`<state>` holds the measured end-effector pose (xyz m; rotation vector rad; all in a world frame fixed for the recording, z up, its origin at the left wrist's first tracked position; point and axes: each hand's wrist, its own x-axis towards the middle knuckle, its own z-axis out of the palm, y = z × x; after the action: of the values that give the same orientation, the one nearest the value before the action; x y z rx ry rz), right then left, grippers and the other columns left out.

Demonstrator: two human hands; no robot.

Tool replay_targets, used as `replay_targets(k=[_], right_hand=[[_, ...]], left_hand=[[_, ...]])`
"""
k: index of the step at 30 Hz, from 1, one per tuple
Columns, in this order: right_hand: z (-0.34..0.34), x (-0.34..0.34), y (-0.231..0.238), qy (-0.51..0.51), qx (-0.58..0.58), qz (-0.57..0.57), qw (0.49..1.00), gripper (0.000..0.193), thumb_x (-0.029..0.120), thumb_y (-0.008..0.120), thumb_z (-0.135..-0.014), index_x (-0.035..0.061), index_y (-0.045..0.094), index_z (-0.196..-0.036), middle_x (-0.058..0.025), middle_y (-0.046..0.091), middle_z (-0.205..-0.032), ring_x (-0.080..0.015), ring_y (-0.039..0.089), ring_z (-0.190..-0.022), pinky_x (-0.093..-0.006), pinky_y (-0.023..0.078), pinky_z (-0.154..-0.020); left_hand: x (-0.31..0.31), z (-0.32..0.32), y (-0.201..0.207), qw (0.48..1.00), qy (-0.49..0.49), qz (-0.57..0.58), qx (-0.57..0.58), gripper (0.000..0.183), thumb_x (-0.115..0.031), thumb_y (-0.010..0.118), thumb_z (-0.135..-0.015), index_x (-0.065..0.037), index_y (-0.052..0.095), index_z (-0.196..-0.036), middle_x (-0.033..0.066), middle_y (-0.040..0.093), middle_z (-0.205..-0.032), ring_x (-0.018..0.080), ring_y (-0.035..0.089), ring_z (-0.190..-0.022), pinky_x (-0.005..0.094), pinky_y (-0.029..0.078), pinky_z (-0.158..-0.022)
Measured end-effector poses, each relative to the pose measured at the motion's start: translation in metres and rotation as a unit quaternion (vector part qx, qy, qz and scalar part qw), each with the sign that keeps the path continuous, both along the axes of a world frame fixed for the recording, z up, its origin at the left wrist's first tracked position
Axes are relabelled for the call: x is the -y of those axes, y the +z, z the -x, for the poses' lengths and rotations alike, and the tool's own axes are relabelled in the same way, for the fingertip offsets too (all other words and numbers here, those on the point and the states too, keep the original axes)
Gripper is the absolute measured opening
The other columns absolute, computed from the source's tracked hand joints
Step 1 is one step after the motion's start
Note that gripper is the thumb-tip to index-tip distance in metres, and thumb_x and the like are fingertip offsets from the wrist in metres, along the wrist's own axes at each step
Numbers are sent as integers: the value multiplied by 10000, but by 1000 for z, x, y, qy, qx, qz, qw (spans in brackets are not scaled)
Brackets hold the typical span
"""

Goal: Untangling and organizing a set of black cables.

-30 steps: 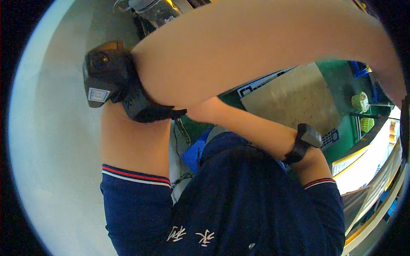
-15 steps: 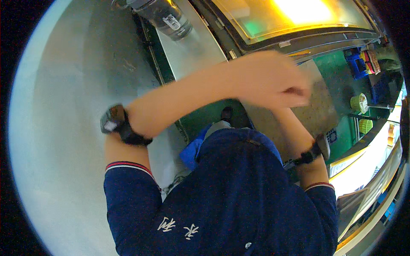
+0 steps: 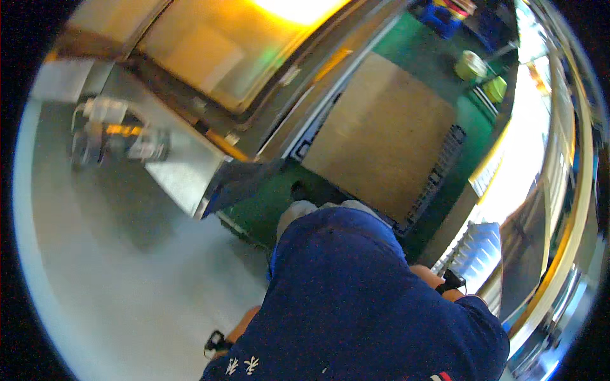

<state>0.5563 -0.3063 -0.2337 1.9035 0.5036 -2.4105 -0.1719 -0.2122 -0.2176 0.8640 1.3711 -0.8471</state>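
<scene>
Neither of my hands shows; the torso in its dark blue shirt hides them. A short piece of my left forearm (image 3: 244,324) appears at the lower left, with a black strapped device (image 3: 217,341) on it. On the other side a piece of my right forearm (image 3: 426,275) shows beside the shirt, with a black strap (image 3: 452,281) around it. Close to the right forearm lies a shiny, bluish-white ribbed sheet or bag (image 3: 480,251), its kind unclear. What the hands hold or touch, if anything, is hidden.
A machine with a lit yellowish window (image 3: 210,57) stands at the upper left. Beside it, a blurred clear bottle (image 3: 150,145) is by a metal ledge (image 3: 184,184). A brown board (image 3: 381,133) lies on the green floor. Light green baskets (image 3: 470,65) stand farther right.
My arms, raised and crossed in front of me before, are now lowered beside the body, taking both hands out of sight. The view has turned, and the machine window now appears farther left.
</scene>
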Motion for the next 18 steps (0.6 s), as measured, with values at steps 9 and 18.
replay_targets(k=[9, 18], right_hand=[[114, 63, 75, -306, 20, 27, 951, 434, 358, 520, -948, 51, 581, -1249, -190, 595, -1267, -331, 558, -1175, -421, 446, -964], [268, 67, 105, -500, -32, 27, 865, 469, 371, 517, -945, 55, 557, -1290, -197, 569, -1309, -337, 535, -1212, -419, 431, -989]], left_hand=[[-168, -51, -12, 988, 81, -129, -4, 431, -254, 624, -832, -43, 604, -1206, 204, 621, -1165, 313, 617, -1039, 394, 495, -898], [-411, -177, -16, 959, 1, -237, 158, 438, -250, 631, -823, -38, 603, -1204, 209, 620, -1165, 319, 617, -1038, 395, 498, -893]])
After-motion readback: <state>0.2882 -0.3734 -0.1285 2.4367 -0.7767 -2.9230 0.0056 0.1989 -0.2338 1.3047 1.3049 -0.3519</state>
